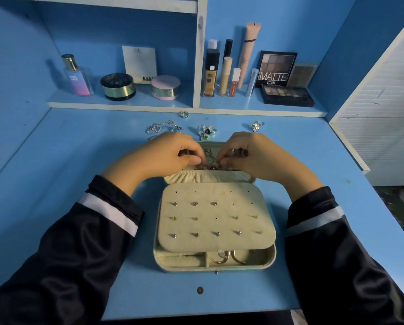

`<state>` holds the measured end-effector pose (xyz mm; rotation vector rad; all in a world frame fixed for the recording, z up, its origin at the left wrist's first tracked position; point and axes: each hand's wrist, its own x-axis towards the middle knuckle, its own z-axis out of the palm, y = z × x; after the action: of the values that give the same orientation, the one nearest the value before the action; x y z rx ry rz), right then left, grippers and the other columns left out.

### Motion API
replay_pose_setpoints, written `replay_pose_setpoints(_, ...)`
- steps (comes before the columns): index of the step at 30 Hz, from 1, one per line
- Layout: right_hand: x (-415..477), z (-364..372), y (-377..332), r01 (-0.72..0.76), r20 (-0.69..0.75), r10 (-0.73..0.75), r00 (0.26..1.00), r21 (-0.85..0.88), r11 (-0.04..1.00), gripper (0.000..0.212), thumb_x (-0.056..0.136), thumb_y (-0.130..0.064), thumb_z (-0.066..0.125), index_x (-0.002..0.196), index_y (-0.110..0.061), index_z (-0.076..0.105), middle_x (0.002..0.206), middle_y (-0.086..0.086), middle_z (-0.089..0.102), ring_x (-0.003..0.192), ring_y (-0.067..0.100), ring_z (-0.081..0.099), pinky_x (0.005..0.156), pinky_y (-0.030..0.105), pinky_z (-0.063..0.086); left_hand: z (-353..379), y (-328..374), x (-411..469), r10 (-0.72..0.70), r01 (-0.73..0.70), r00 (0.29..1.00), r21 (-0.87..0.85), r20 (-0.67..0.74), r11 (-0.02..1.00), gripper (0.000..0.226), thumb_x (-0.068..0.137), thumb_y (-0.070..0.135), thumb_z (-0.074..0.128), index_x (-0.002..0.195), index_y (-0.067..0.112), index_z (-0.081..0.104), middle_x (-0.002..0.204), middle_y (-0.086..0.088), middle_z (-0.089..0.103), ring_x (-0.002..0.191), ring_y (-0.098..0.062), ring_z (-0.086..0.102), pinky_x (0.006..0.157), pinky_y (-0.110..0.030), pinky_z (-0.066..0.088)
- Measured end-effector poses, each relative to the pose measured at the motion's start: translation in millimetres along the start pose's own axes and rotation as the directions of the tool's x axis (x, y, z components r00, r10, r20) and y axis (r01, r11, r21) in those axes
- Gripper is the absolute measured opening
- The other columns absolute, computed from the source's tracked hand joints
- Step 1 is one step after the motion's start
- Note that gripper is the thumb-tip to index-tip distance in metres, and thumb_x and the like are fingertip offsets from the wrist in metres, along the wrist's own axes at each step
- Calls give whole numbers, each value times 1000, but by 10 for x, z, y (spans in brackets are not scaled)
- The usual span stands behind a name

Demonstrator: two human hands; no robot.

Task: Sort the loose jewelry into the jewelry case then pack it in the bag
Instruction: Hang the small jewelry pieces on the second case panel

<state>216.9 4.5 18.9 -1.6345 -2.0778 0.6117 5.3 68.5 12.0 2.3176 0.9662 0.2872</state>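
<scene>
Pinching necklace [211, 167] | left hand [167, 153], right hand [255, 154] | case panel [249, 208]: earrings [217, 233]

A: How do the hands sit?
B: Left hand [166, 153] and right hand [257, 156] are side by side, backs up, knuckles toward each other; fingers curled under.
A: Holding anything?
B: Thumb and forefinger of each pinch a chain [211, 167] between them; fingertips nearly meet.
A: And the arms?
B: Both forearms angle inward from the lower corners; wrists bare, dark sleeves [84, 242] with a white stripe ending above the wrists.
</scene>
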Motion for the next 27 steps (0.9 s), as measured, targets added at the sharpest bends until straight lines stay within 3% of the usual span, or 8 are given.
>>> replay_pose_setpoints(6, 25, 67, -8, 16, 9, -16, 1000, -23, 1000, 8, 84, -13, 74, 89, -19, 76, 85, -6, 57, 73, 11, 52, 64, 11, 38, 32, -12, 13, 0, 0, 1000, -2, 14, 1000, 15, 87, 25, 72, 83, 39, 69, 83, 13, 60, 70, 1, 51, 65, -18, 36)
replay_pose_setpoints(12, 3, 38, -16, 14, 63, -16, 998, 24, 1000, 10, 86, -13, 72, 90, -20, 77, 88, -7, 58, 73, 6, 52, 66, 9, 38, 38, 14, 12, 29, -29, 999, -35, 22, 999, 26, 87, 23, 72, 78, 46, 65, 80, 18, 61, 71, 6, 53, 60, -7, 35)
replay_pose_setpoints(17, -2, -5, 41, -21, 5, 21, 1000, 45, 999, 10, 82, -13, 76, 88, -21, 75, 88, -5, 59, 71, 4, 51, 64, 9, 37, 101, 10, 25, 50, -52, 998, -47, -50, 998, 15, 85, 25, 75, 85, 39, 69, 85, 12, 61, 68, 1, 49, 60, -8, 35)
replay_pose_setpoints(20, 0, 2, 37, -35, 24, 34, 999, 31, 999, 9, 82, -13, 76, 86, -20, 75, 87, -9, 57, 71, 3, 51, 64, 8, 37, 147, 15, 44, 77, -79, 994, -31, -75, 996, 6, 84, 28, 75, 88, 32, 73, 82, 11, 59, 71, -7, 52, 64, -18, 40)
replay_pose_setpoints(22, 2, 12, 22, -37, 38, 36, 999, 25, 999, 9, 82, -12, 76, 84, -21, 74, 85, -10, 55, 71, 4, 51, 63, 9, 38, 162, 20, 53, 87, -90, 992, -35, -89, 995, 8, 83, 30, 76, 84, 36, 71, 80, 12, 57, 72, -12, 53, 66, -24, 42)
replay_pose_setpoints(27, 20, 48, 8, -1, 15, 0, 1000, 21, 1000, 8, 80, -12, 77, 82, -19, 74, 81, -11, 54, 67, -2, 50, 63, 8, 38, 147, 17, 60, 84, -88, 993, -42, -80, 995, 18, 83, 29, 76, 81, 43, 66, 78, 13, 56, 72, -12, 52, 65, -20, 41)
